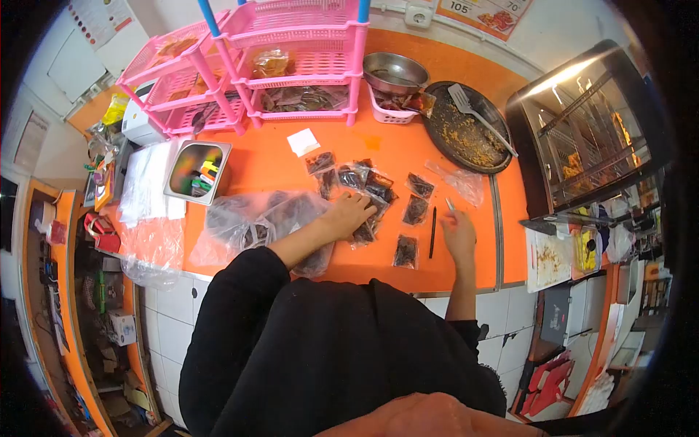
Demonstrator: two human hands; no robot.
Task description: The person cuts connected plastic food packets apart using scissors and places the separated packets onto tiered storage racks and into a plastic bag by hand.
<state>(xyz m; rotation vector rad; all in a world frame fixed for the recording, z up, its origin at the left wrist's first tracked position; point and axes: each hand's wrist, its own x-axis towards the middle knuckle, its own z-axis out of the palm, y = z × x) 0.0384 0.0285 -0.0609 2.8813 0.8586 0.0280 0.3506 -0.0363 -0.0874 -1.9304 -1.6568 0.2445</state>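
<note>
Packets point(378, 188) of dark contents lie heaped on the counter point(269, 164), from 11 to 2 o'clock of the left grip point(353, 216) and partly beneath it. Three more are set apart from the heap, at 2, 3 and 4 o'clock of that grip. The left fingers rest spread over the heap; whether they pinch a packet cannot be told. The right grip point(459, 234) is closed on a slim item point(449, 206), its tip pointing to 11 o'clock; its kind is not clear.

Hazards noted. Should the slim item be sharp, a low sweep toward 9 o'clock could nick a packet's film. A black stick point(433, 233), at 9 o'clock of the right grip, could roll if nudged by the wrist. The heap overlaps; pulling one packet may drag its neighbours or push them among the three set apart. The 4 o'clock packet lies near the close edge and could be brushed off by a sleeve point(247, 280). The left forearm crosses a clear bag point(229, 218); snagged plastic could shift with the arm. At 12 o'clock of the right grip, the pan point(440, 109) holds crumbs, and its spatula point(488, 127) overhangs the rim; a knock there could scatter crumbs onto the counter.
</note>
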